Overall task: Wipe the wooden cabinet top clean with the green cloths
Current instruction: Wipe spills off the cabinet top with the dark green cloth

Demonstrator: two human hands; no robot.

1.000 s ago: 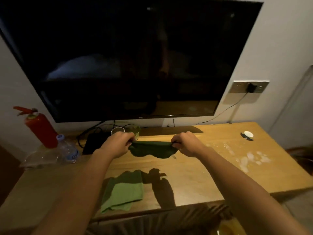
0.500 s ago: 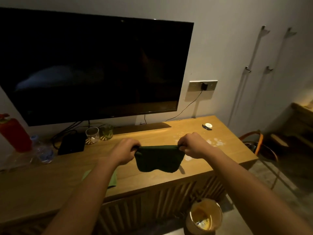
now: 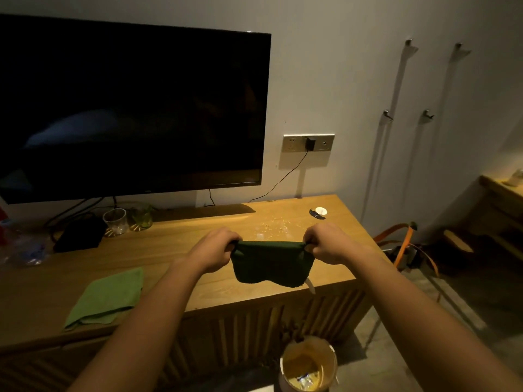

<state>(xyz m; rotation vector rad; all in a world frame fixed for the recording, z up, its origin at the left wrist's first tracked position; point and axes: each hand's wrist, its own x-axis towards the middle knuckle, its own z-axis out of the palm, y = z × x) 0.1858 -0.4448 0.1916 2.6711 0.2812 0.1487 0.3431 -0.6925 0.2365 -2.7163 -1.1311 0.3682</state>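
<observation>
Nearest, bin [image 3: 309, 363] on floor, bottom cut off. Left hand [image 3: 212, 252] and right hand [image 3: 329, 244] each pinch a top corner of dark cloth [image 3: 272, 263], hanging above cabinet top [image 3: 175, 244] front edge. Light cloth [image 3: 107, 297] lies front left. Glasses [image 3: 115, 221] at back edge; bottle [image 3: 27, 247] left, blurred.

Two cloths [image 3: 273, 264], two glasses [image 3: 115, 221]

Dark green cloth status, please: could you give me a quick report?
Left hand and right hand both grip dark green cloth, stretched above cabinet top. Light green cloth lies flat. Wet spots unwiped. Glasses at back.
</observation>
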